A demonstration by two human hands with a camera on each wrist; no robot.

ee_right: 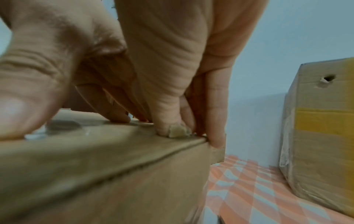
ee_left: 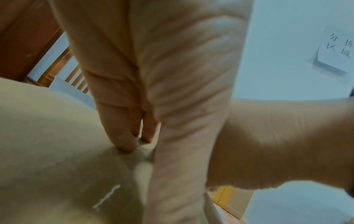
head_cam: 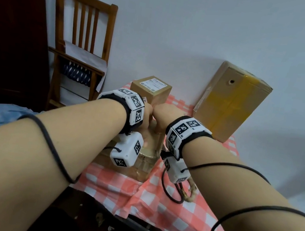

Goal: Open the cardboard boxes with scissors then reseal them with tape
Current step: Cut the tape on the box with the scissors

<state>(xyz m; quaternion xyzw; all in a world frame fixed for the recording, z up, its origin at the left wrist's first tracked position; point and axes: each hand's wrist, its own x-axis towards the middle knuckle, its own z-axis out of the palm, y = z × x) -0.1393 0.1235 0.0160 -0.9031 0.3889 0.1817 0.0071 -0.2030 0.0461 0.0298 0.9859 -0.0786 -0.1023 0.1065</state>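
Note:
A brown cardboard box (head_cam: 149, 153) lies in the middle of the table, mostly hidden under my wrists. My left hand (head_cam: 146, 117) lays straight fingers (ee_left: 122, 141) flat on the box top (ee_left: 57, 151). My right hand (head_cam: 162, 116) sits beside it, thumb and fingertips (ee_right: 164, 128) pressing the box top (ee_right: 95, 159) at its far edge. A small torn scrap (ee_right: 178, 132) lies at those fingertips. What look like looped scissors handles (head_cam: 191, 192) rest on the cloth under my right wrist. No tape roll is in view.
A small labelled box (head_cam: 151, 87) stands just behind my hands. A large box (head_cam: 231, 102) with yellow tape leans on the wall at the right. The red checked tablecloth (head_cam: 170, 216) covers the table. A wooden chair (head_cam: 80, 45) stands to the left.

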